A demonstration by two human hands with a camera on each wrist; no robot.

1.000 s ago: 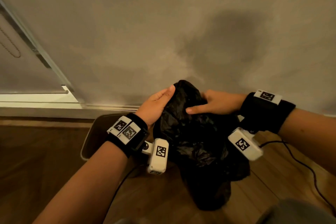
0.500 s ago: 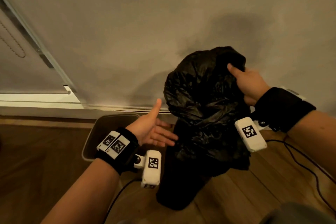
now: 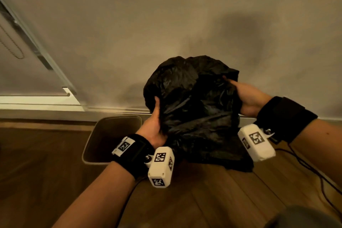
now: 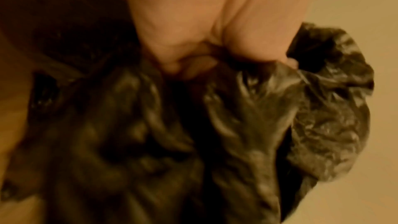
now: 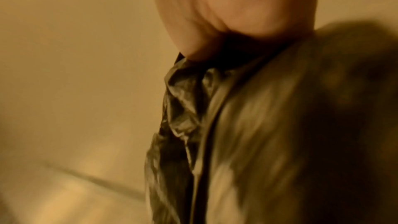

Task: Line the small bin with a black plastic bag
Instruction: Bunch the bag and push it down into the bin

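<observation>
Head view: the black plastic bag [image 3: 192, 109] is held in the air between both hands, in front of the wall [image 3: 166, 24] and above the wooden floor [image 3: 212, 200]. Its crumpled bulk billows upward at the top and hangs down toward the floor, so its long axis runs roughly vertical; whether the lowest folds touch the boards cannot be told. The left hand [image 3: 154, 126] grips the bag's left side, thumb up along the plastic. The right hand [image 3: 248, 98] holds the upper right edge, fingers going into the folds. The small bin [image 3: 103, 135] stands upright on the floor against the skirting board, just left of the bag and partly behind the left wrist, mouth facing up; no bag material lies in it. Black wrist straps and white camera units with printed markers sit on both forearms, and a dark cable [image 3: 311, 168] trails across the floor at right. Left wrist view, blurred, confirms what the head view hides: the fingers [image 4: 193, 64] are curled tight on a gathered bunch of plastic. Right wrist view, also blurred, shows the palm over a creased fold of bag running downward; the fingertips there are hidden by the plastic.
</observation>
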